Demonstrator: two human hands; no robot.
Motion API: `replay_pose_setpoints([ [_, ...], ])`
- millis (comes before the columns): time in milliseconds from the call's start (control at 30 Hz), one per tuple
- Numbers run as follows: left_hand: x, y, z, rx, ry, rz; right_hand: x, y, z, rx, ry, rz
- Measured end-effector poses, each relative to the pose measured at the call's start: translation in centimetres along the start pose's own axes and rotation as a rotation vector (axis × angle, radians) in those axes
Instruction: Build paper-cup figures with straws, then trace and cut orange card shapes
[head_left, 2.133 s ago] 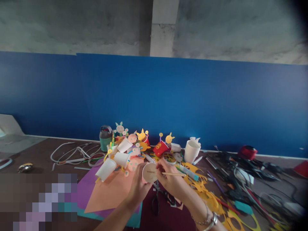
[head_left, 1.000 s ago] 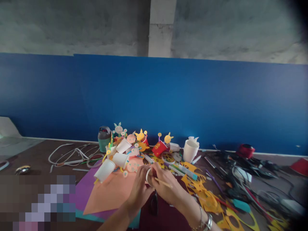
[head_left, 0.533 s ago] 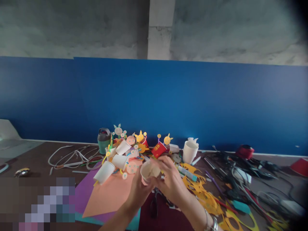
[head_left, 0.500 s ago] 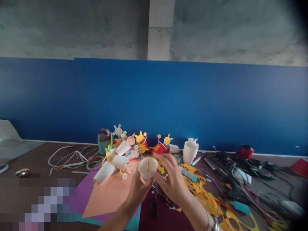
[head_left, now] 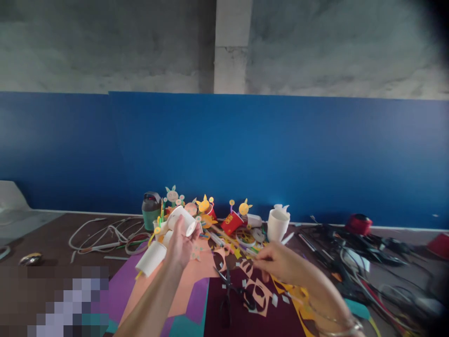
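Observation:
My left hand [head_left: 181, 243] is closed round a white paper cup [head_left: 183, 221], tipped on its side over the crowd of cups at the back left. Over the paper scraps on the right is my right hand [head_left: 271, 260], its fingers bent together; whatever they hold, if anything, is too small to make out. Black scissors [head_left: 229, 285] lie on the dark red sheet [head_left: 217, 323] between my forearms, beside peach paper cut-outs [head_left: 260, 297]. A red cup [head_left: 232, 223] with a yellow paper figure [head_left: 244, 207] leans behind.
A white cup stack [head_left: 278, 224] stands at the back right. Black cables and tools [head_left: 382, 252] cover the right side. White cables [head_left: 105, 234] and a green-grey container [head_left: 150, 210] are at the left. Peach and purple sheets [head_left: 121, 285] lie front left.
My left hand has carried the cup left and tipped it sideways. My right hand has come away from the cup and moved right, down over the scraps.

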State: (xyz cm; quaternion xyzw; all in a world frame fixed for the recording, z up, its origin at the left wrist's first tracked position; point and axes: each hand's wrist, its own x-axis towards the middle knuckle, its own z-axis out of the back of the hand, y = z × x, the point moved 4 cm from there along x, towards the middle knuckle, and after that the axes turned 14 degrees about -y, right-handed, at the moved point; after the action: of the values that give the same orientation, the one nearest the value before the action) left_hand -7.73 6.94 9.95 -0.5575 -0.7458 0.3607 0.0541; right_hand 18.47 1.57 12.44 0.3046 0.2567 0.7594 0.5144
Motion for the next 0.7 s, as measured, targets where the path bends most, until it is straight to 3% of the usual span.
replay_pose_setpoints([
  [100,0.8,-1.6,0.3,-0.002,0.018,0.063,0.0,-1.8,2.4,0.091,-0.033,-0.175],
  [167,0.4,-1.2,0.2,0.012,0.051,0.13,0.5,-2.1,2.4,0.174,-0.105,-0.211],
  [267,-1.0,1.3,-0.1,0.085,0.115,0.282,1.7,-1.2,0.5,0.306,-0.275,-0.118],
  [333,-2.2,3.5,-0.1,0.165,0.14,0.356,2.3,-0.3,-1.4,0.238,-0.354,-0.044],
  [467,-4.5,6.3,-0.1,0.248,0.235,0.393,2.5,1.3,-4.7,0.168,-0.43,0.01],
  [700,-6.5,6.6,-0.6,0.217,0.307,0.439,2.9,0.9,-6.5,0.351,-0.397,-0.056],
])
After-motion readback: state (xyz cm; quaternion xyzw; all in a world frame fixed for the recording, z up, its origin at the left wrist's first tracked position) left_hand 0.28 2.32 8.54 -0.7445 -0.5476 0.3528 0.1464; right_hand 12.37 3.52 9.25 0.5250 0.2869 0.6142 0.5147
